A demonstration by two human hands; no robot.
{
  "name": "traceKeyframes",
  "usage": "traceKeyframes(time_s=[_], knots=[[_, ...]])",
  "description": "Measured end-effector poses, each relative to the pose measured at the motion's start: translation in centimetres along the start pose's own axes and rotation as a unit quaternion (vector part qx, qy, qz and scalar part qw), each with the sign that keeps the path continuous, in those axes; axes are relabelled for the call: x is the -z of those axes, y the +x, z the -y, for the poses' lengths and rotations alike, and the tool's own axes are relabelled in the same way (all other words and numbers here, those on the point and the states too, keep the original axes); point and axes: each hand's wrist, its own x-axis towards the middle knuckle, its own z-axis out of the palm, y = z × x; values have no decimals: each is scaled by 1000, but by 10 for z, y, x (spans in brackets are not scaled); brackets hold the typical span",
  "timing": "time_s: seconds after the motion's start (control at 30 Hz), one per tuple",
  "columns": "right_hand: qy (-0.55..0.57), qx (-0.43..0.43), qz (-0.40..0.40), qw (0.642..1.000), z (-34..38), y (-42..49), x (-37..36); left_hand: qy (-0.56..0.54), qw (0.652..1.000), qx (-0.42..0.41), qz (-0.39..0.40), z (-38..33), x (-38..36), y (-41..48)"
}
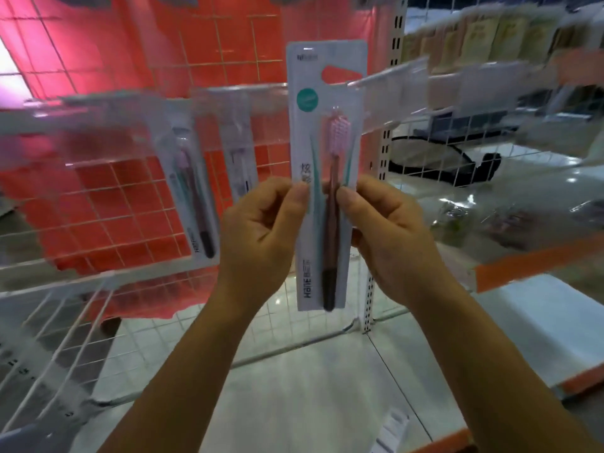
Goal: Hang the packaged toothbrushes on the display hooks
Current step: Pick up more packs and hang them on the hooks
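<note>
I hold a packaged toothbrush (323, 125) upright in front of the white wire grid (137, 204). Its card is white with a teal dot, and the brush has pink bristles and a dark handle. My left hand (261, 237) pinches the card's left edge at mid-height. My right hand (389, 233) pinches the right edge opposite. The hang hole near the card's top sits level with a display hook with a clear label strip (389, 76) that reaches in from the right. Two more packaged toothbrushes (192, 191) hang to the left behind clear strips.
Red sheeting (108, 53) covers the back of the grid. A perforated white upright (385, 142) divides the bays. Further hooks with tan packets (490, 37) run to the upper right. An orange-edged shelf (536, 263) juts out at right, with a white base shelf (294, 387) below.
</note>
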Motion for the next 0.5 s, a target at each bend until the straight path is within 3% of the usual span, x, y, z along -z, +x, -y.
traceKeyframes(time_s=[0.17,0.5], knots=[[24,30,18,999,-16,-15,-9,21,999,-44,2,3,8,-20],[24,15,-7,1000,-41,-28,-30,-5,999,25,40,17,30,-45]])
